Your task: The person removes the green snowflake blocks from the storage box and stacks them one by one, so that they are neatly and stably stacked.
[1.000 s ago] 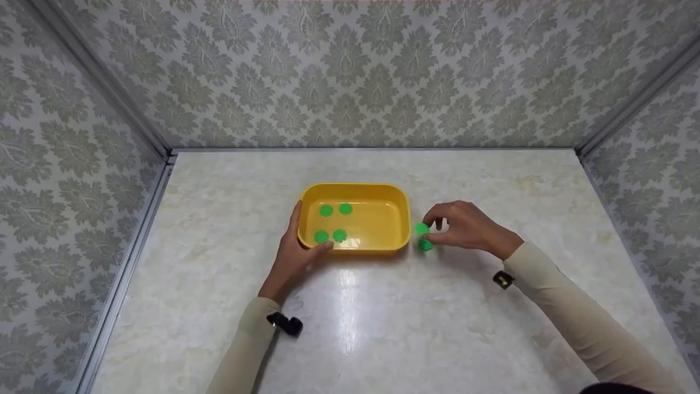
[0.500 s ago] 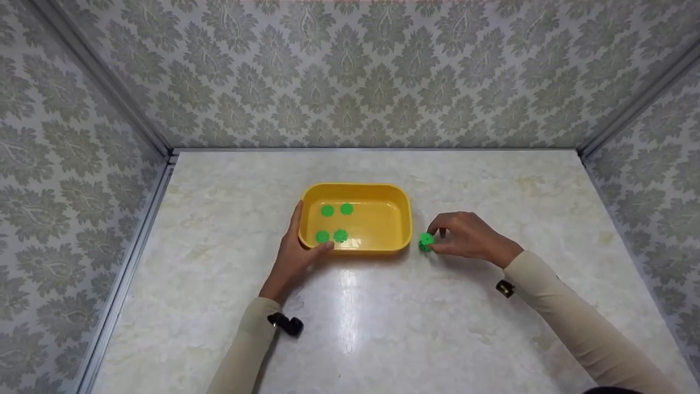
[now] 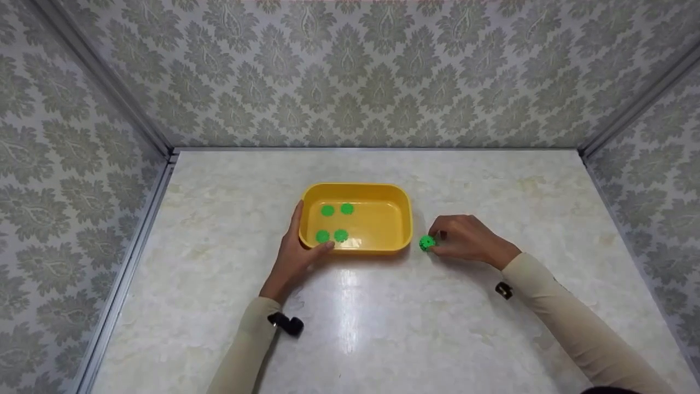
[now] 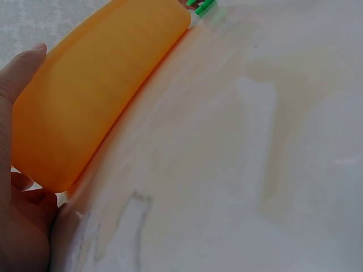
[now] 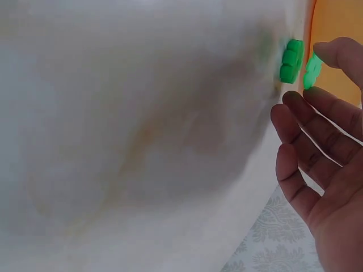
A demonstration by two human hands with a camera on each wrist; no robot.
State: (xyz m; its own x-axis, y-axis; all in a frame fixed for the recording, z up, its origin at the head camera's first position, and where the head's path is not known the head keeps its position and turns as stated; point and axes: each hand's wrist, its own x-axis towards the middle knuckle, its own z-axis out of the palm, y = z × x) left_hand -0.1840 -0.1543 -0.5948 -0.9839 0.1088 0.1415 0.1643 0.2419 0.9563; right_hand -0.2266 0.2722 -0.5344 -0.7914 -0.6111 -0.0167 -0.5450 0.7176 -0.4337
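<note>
A yellow rectangular container point(image 3: 377, 221) rests on the table, with several green flower-shaped discs point(image 3: 327, 210) on its floor. My left hand point(image 3: 292, 254) grips its left end, thumb over the near rim and fingers along the outer wall; the left wrist view shows the container's outer side point(image 4: 96, 90). Just beyond the right end, my right hand point(image 3: 467, 238) pinches a thin green flower-shaped disc point(image 5: 312, 71) between thumb and forefinger. Close under that disc, a thicker green scalloped piece point(image 5: 291, 61) sits on the table. From the head view the two overlap.
The pale marbled table point(image 3: 229, 339) extends around the container on all sides. Patterned panels point(image 3: 350, 71) stand along its back, left and right edges, with metal frame strips point(image 3: 123, 273) at the left. Small black cameras point(image 3: 287, 324) are worn at both wrists.
My right hand has come down and slightly toward me, bringing the pinched green disc from beside the thicker piece to right over it. The left hand keeps its hold on the container.
</note>
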